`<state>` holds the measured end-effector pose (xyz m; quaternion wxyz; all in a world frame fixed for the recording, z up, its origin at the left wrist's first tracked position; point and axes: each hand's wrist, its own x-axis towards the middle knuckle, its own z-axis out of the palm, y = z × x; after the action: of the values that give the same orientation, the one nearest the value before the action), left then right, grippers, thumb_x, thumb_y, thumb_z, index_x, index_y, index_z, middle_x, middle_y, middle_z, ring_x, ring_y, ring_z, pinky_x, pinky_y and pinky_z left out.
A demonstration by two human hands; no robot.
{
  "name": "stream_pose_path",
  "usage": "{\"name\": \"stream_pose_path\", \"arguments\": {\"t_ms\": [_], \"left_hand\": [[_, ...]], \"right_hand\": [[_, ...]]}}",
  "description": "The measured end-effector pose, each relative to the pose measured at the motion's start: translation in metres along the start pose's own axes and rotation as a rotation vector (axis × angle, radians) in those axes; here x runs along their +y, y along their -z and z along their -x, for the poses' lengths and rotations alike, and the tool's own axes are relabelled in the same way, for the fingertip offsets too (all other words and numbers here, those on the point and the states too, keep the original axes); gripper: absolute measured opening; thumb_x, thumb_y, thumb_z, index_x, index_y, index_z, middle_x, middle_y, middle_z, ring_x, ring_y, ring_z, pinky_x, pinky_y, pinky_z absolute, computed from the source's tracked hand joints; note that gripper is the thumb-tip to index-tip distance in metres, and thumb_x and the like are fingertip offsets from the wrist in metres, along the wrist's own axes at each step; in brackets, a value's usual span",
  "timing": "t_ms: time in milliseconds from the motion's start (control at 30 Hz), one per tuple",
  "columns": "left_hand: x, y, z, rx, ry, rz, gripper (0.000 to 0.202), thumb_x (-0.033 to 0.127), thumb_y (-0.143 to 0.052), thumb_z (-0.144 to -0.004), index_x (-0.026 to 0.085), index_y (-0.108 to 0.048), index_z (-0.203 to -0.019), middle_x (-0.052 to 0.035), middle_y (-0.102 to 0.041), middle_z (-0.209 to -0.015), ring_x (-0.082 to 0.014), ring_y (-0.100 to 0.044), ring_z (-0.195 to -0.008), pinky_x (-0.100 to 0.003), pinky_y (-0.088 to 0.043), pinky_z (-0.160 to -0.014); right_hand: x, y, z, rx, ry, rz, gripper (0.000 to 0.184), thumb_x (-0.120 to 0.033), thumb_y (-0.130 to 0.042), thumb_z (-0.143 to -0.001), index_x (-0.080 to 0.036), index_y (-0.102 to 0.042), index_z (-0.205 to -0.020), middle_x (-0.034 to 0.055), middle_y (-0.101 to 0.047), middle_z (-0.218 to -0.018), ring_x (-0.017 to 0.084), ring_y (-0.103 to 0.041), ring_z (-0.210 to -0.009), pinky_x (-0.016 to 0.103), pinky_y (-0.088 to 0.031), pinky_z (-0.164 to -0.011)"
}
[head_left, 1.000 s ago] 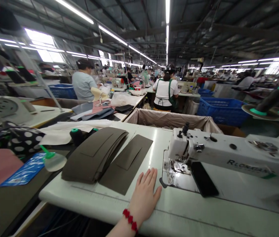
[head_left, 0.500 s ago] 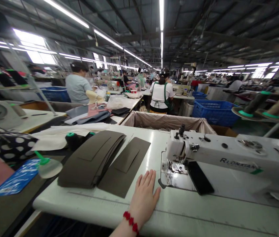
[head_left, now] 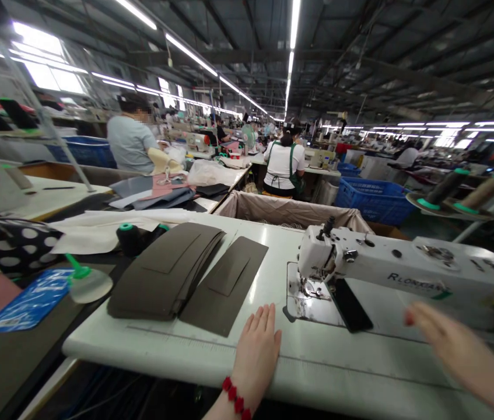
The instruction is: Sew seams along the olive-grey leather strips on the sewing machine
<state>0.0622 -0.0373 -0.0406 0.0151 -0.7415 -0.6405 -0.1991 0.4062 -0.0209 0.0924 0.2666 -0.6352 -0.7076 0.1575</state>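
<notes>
My left hand [head_left: 258, 344], with a red bracelet [head_left: 234, 396] at the wrist, lies flat and open on the pale sewing table [head_left: 177, 338]. Just beyond its fingertips is a dark grey-brown fabric panel [head_left: 203, 306] with a smaller piece [head_left: 229, 279] of the same colour on top. Left of that sits a thick stack of similar panels [head_left: 154, 280]. My right hand [head_left: 441, 332] hovers at the right, smeared by motion; a reddish spot shows at its tip, and its grip is unclear. Between the hands, a black phone [head_left: 351, 306] rests beside the sewing machine's needle plate [head_left: 312, 306].
The white sewing machine [head_left: 378, 262] takes up the right side. To the left are black thread cones [head_left: 130, 239], an oil bottle [head_left: 89, 286] and a blue packet [head_left: 28, 300]. A cloth-lined bin [head_left: 299, 207] stands behind the table. Two co-workers [head_left: 284, 163] sit beyond.
My right hand has come into view from the right. The left hand stays flat on the table, while the view has shifted slightly.
</notes>
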Motion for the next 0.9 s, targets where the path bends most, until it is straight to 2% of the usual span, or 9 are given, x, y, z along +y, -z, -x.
{"name": "stream_pose_path", "arguments": {"t_ms": [67,133,167,267,367,433,600,733,900], "left_hand": [[-0.005,0.000,0.005,-0.004,-0.034,0.026,0.049,0.024,-0.044,-0.092,0.013,-0.043,-0.140,-0.0136,-0.049,-0.141,-0.0270,-0.047,-0.130,-0.044,-0.043,-0.106],[-0.010,0.001,0.011,0.015,-0.083,0.042,0.050,0.026,-0.045,-0.093,0.014,-0.041,-0.141,-0.0130,-0.045,-0.144,-0.0272,-0.044,-0.133,-0.045,-0.041,-0.108],[-0.013,0.001,0.014,0.030,-0.105,0.047,0.051,0.027,-0.044,-0.093,0.015,-0.039,-0.143,-0.0123,-0.041,-0.147,-0.0270,-0.041,-0.135,-0.045,-0.040,-0.109],[-0.016,0.003,0.021,0.059,-0.128,0.062,0.055,0.026,-0.042,-0.094,0.015,-0.030,-0.147,-0.0101,-0.035,-0.152,-0.0257,-0.034,-0.139,-0.046,-0.034,-0.114],[-0.013,0.003,0.023,0.064,-0.085,0.100,0.055,0.022,-0.040,-0.094,0.012,-0.028,-0.146,-0.0103,-0.039,-0.149,-0.0249,-0.037,-0.137,-0.047,-0.032,-0.115],[-0.011,0.003,0.023,0.082,-0.054,0.136,0.054,0.020,-0.039,-0.093,0.011,-0.030,-0.145,-0.0107,-0.041,-0.148,-0.0249,-0.039,-0.136,-0.047,-0.032,-0.114],[-0.012,0.004,0.023,0.117,-0.034,0.226,0.051,0.015,-0.039,-0.092,0.013,-0.033,-0.143,-0.0113,-0.053,-0.136,-0.0265,-0.048,-0.126,-0.050,-0.036,-0.112],[-0.013,0.007,0.025,0.116,-0.037,0.242,0.049,0.013,-0.039,-0.091,0.013,-0.037,-0.140,-0.0119,-0.057,-0.127,-0.0296,-0.051,-0.120,-0.053,-0.041,-0.107],[-0.014,0.008,0.025,0.118,-0.040,0.255,0.046,0.013,-0.039,-0.092,0.014,-0.039,-0.138,-0.0114,-0.058,-0.124,-0.0312,-0.051,-0.120,-0.054,-0.043,-0.104]], "right_hand": [[-0.012,-0.051,-0.007,-0.225,-0.085,-0.037,0.025,-0.054,-0.057,-0.084,-0.029,-0.059,-0.082,0.0050,-0.064,-0.071,0.024,-0.060,-0.067,0.035,-0.043,-0.062],[-0.024,-0.100,-0.012,-0.331,-0.155,-0.180,0.028,-0.053,-0.065,-0.076,-0.027,-0.056,-0.076,-0.0001,-0.056,-0.061,0.020,-0.053,-0.058,0.031,-0.039,-0.057],[-0.031,-0.119,-0.015,-0.350,-0.186,-0.288,0.028,-0.051,-0.064,-0.076,-0.025,-0.054,-0.074,-0.0006,-0.056,-0.063,0.019,-0.052,-0.059,0.030,-0.039,-0.057],[-0.047,-0.154,-0.025,-0.401,-0.257,-0.459,0.026,-0.046,-0.052,-0.084,-0.023,-0.052,-0.073,-0.0027,-0.054,-0.061,0.014,-0.050,-0.051,0.026,-0.038,-0.051],[-0.059,-0.164,-0.036,-0.469,-0.346,-0.576,0.027,-0.043,-0.047,-0.088,-0.022,-0.048,-0.071,-0.0055,-0.047,-0.051,0.011,-0.045,-0.039,0.025,-0.036,-0.044],[-0.066,-0.169,-0.043,-0.502,-0.412,-0.673,0.026,-0.038,-0.047,-0.088,-0.020,-0.048,-0.069,-0.0045,-0.049,-0.052,0.010,-0.044,-0.038,0.024,-0.037,-0.041],[-0.073,-0.187,-0.059,-0.441,-0.572,-0.876,0.018,-0.029,-0.045,-0.092,-0.016,-0.054,-0.082,-0.0024,-0.055,-0.064,0.008,-0.048,-0.045,0.022,-0.045,-0.045],[-0.071,-0.201,-0.068,-0.384,-0.638,-0.946,0.024,-0.035,-0.050,-0.096,-0.014,-0.056,-0.086,-0.0038,-0.055,-0.068,0.007,-0.050,-0.050,0.021,-0.046,-0.049],[-0.070,-0.206,-0.075,-0.387,-0.629,-0.929,0.027,-0.039,-0.051,-0.096,-0.014,-0.057,-0.088,-0.0052,-0.053,-0.066,0.005,-0.045,-0.046,0.018,-0.040,-0.042]]}}
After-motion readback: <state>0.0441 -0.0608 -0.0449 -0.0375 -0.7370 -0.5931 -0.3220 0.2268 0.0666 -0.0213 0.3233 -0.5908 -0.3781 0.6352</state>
